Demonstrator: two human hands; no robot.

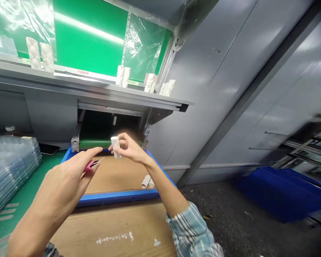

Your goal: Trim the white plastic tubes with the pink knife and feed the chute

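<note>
My right hand (130,148) grips a small white cylinder (115,145) between thumb and fingers, holding it nearly upright above the blue-rimmed tray (117,195). To its left, my left hand (69,171) is closed around a small pink-handled tool (89,165) with a thin pointed metal tip. The tip points toward the white cylinder but stays apart from it. Two more white cylinders (146,181) lie on the tray's brown cardboard bottom, near its right front corner.
A dark conveyor belt (98,130) ends at the tray's far side, carrying another small white piece (114,120). Stacked clear plastic trays (10,171) stand at left. Above runs a shelf (96,87) holding several white cylinders. A blue bin (280,192) is on the floor at right.
</note>
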